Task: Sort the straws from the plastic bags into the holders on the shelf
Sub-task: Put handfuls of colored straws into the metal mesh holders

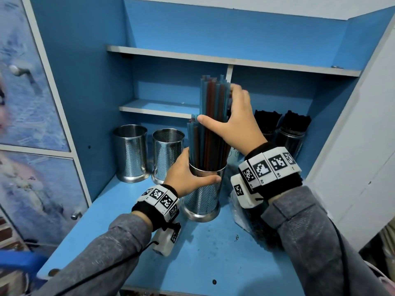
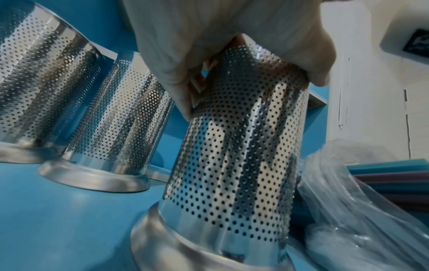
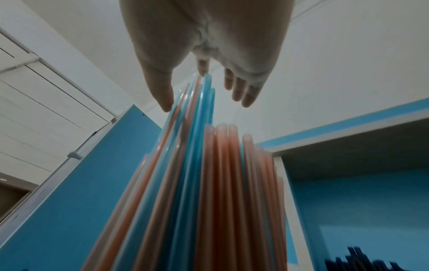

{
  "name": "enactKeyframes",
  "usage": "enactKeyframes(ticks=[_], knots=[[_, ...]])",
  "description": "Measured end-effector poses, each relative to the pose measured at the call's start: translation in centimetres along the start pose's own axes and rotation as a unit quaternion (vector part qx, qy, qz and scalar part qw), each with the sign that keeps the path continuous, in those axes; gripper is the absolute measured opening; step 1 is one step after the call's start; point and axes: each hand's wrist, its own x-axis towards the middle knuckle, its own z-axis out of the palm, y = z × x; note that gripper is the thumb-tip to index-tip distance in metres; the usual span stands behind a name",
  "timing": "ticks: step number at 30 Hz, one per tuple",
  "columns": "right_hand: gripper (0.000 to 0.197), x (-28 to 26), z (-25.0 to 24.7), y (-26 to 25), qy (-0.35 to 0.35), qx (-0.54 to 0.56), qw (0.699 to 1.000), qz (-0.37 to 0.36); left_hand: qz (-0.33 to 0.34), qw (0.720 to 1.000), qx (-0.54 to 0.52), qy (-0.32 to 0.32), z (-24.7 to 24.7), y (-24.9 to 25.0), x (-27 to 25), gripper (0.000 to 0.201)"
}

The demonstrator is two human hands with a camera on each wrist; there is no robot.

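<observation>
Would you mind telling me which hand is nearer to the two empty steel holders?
Left. The left hand grips the filled holder beside the empty holders; the right hand is higher, around the straws.

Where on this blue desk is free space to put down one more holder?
The bare blue desk surface between the two sleeves, in front of the held perforated steel holder, is free. Right of it, the clear plastic bag crowds the space.
</observation>
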Motion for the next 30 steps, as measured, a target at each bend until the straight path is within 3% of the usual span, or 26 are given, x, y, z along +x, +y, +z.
enactKeyframes(ticks=[3,9,18,30], knots=[[0.086,-0.1,-0.6,-0.8,0.042,0.015,0.996,-0.080,0.004,1.000,-0.002,0.002,0.1,-0.1,-0.1,0.093],[0.051,0.9,-1.1,-1.7,0.009,-0.048,0.982,-0.182,0.005,1.000,-0.006,0.001,0.1,-0.3,-0.2,0.098],[0.044,-1.5,-0.4,-1.2,0.036,-0.055,0.981,-0.181,0.013,1.000,-0.001,0.008,0.2,-0.2,-0.3,0.095],[0.045,0.1,0.2,-0.8,0.042,-0.044,0.985,-0.161,0.002,1.000,-0.003,0.012,0.3,-0.2,-0.3,0.106]])
